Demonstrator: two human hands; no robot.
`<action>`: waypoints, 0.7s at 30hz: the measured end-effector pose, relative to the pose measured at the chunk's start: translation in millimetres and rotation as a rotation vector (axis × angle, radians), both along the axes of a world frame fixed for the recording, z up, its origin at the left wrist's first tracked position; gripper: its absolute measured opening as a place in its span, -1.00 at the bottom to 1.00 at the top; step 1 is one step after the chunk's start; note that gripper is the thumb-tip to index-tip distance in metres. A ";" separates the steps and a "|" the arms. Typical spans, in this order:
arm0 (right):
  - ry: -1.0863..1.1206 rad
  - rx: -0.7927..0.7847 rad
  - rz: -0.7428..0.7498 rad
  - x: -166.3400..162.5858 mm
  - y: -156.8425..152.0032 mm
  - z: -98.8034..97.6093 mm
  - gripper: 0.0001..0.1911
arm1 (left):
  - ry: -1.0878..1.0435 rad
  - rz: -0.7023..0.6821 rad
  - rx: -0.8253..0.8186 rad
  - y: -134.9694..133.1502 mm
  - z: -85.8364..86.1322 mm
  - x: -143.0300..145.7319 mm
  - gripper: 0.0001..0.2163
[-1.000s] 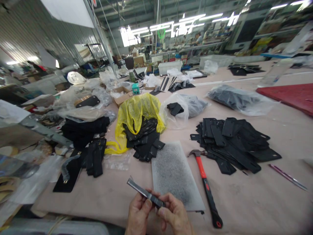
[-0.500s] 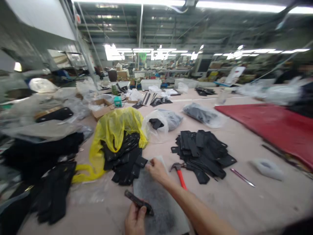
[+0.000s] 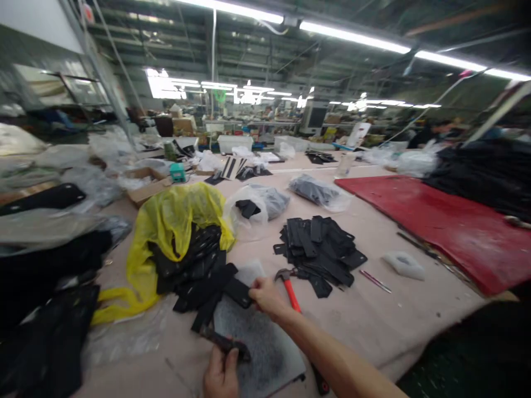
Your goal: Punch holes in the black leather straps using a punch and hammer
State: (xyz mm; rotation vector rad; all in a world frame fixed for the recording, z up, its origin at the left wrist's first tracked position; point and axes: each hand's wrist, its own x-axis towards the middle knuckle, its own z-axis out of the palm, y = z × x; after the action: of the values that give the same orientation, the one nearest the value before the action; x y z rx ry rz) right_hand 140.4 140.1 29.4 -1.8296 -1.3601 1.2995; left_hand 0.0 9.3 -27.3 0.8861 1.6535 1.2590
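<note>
My right hand (image 3: 265,297) pinches the end of a flat black fabric strip (image 3: 237,292) above the far part of a grey slab (image 3: 265,345). More black strips (image 3: 205,290) lie beside it, spilling from under a yellow plastic bag (image 3: 182,202). My left hand (image 3: 222,371) grips a dark, narrow, elongated piece (image 3: 224,340) between thumb and fingers at the slab's near left. Blur hides what kind of piece it is. Just right of the slab lies a hammer (image 3: 291,290) with a red handle, partly behind my right forearm.
A pile of black strips (image 3: 317,251) lies right of the hammer, with a pen (image 3: 375,281) and a small clear packet (image 3: 403,265) beyond. Plastic bags (image 3: 255,207) stand behind. A red sheet (image 3: 418,221) covers the right side; dark material (image 3: 45,337) heaps at left.
My right hand has drawn the black strip a little toward me, over the slab. The left hand keeps its hold on the dark piece. The view has turned right.
</note>
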 end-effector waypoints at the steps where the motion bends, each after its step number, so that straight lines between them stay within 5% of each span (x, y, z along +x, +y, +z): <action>1: 0.030 -0.010 0.004 10.2 -17.1 -5.2 -0.95 | -0.028 -0.021 0.005 -1.5 -2.4 -0.5 -0.68; 8: 0.191 -0.093 -0.037 37.2 -109.9 -30.7 -0.77 | -0.073 0.009 0.107 -6.4 -7.3 3.6 -0.77; 21: 0.226 0.013 0.063 29.6 -130.1 -28.9 -0.51 | -0.071 0.131 0.218 64.8 8.7 -33.4 -0.82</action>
State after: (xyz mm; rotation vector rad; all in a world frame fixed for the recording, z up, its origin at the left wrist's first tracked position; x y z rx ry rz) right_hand 169.9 10.0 0.5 -1.5879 -1.3082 1.4766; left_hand -33.3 74.1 -18.7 0.8619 1.5592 1.5656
